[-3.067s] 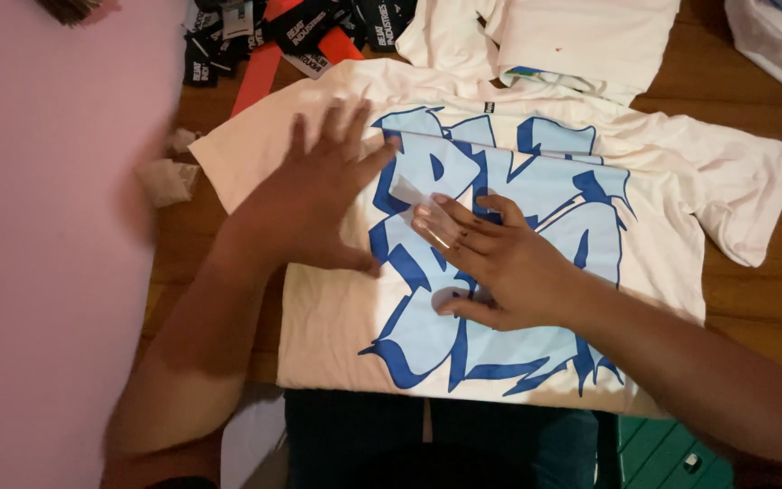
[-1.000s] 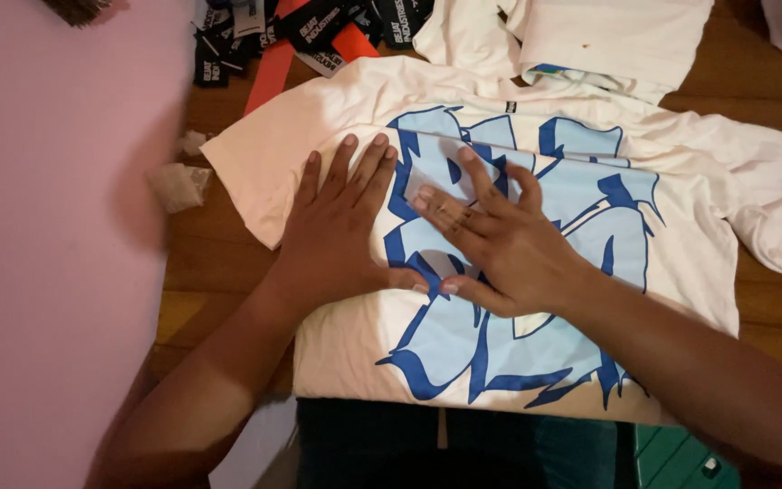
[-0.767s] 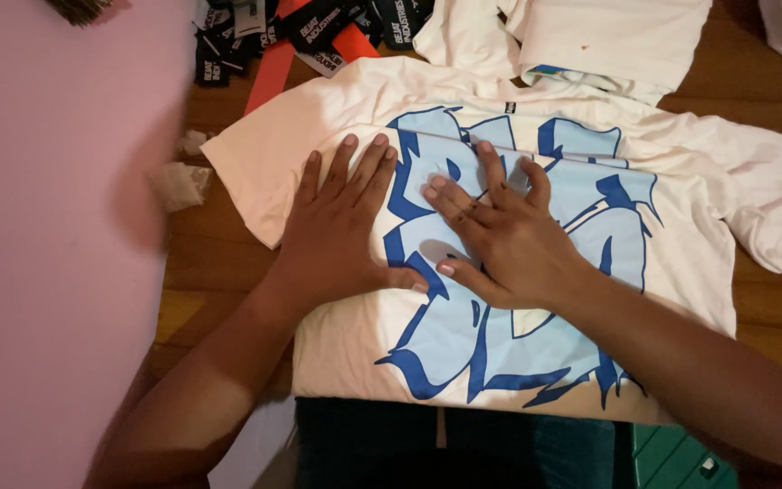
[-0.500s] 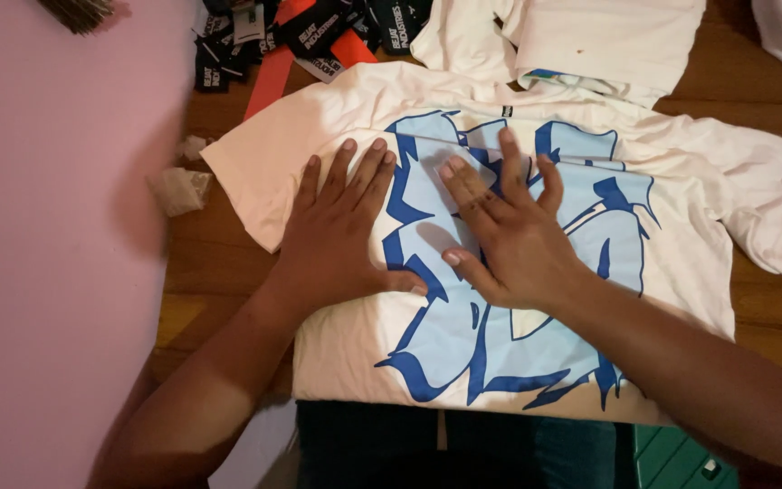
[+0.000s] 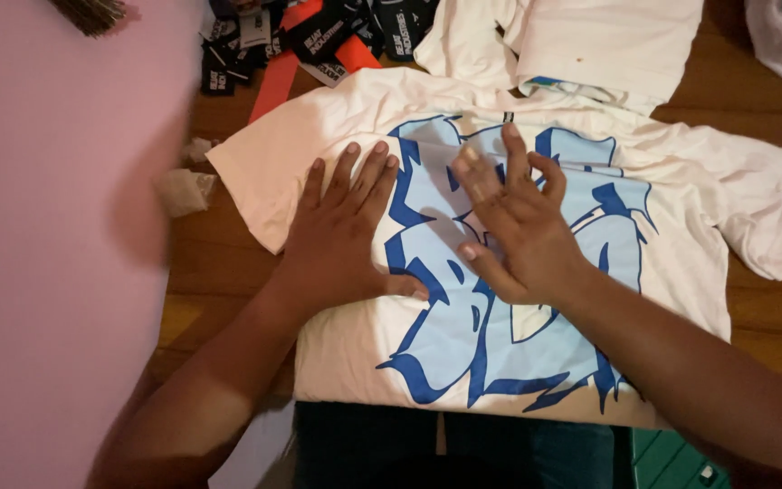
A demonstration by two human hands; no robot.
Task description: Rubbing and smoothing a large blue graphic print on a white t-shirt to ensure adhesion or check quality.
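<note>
Two flat hands [image 5: 341,240] [image 5: 513,226] on printed shirt [image 5: 726,181], tags [image 5: 319,27] beyond.

Lighting is warm, moderate and even, with soft shadows. The right hand [image 5: 518,226] shows motion blur at its fingertips. A pink out-of-focus surface [image 5: 56,244] fills the left side.

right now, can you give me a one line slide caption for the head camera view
Left hand and right hand lie flat, fingers spread, on a white t-shirt with a blue print, laid out on a wooden table.
</note>
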